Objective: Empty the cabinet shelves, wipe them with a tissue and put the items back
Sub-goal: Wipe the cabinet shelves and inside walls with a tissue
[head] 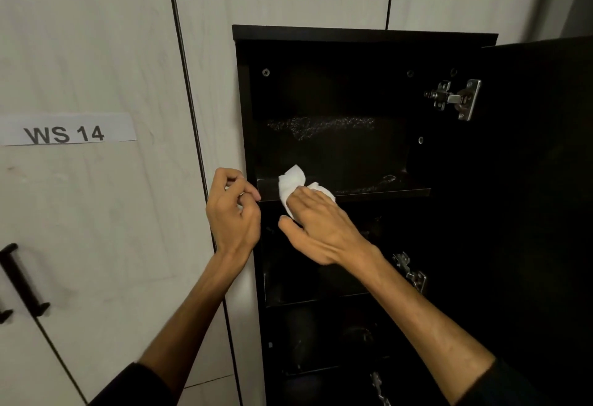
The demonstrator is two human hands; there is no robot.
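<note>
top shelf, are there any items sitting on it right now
No: the top shelf holds nothing but the white tissue that the right hand presses against its front edge.

Pale wood-grain wall panels, divided by dark vertical seams, fill the background. A white paper label printed "WS 14" is fixed to the left panel; below it, at the frame's left edge, a black bar handle projects. Lighting is dim.

1 black cabinet, 1 white tissue, 2 hands, 3 metal hinges, 1 paper label, 1 black handle.
</note>
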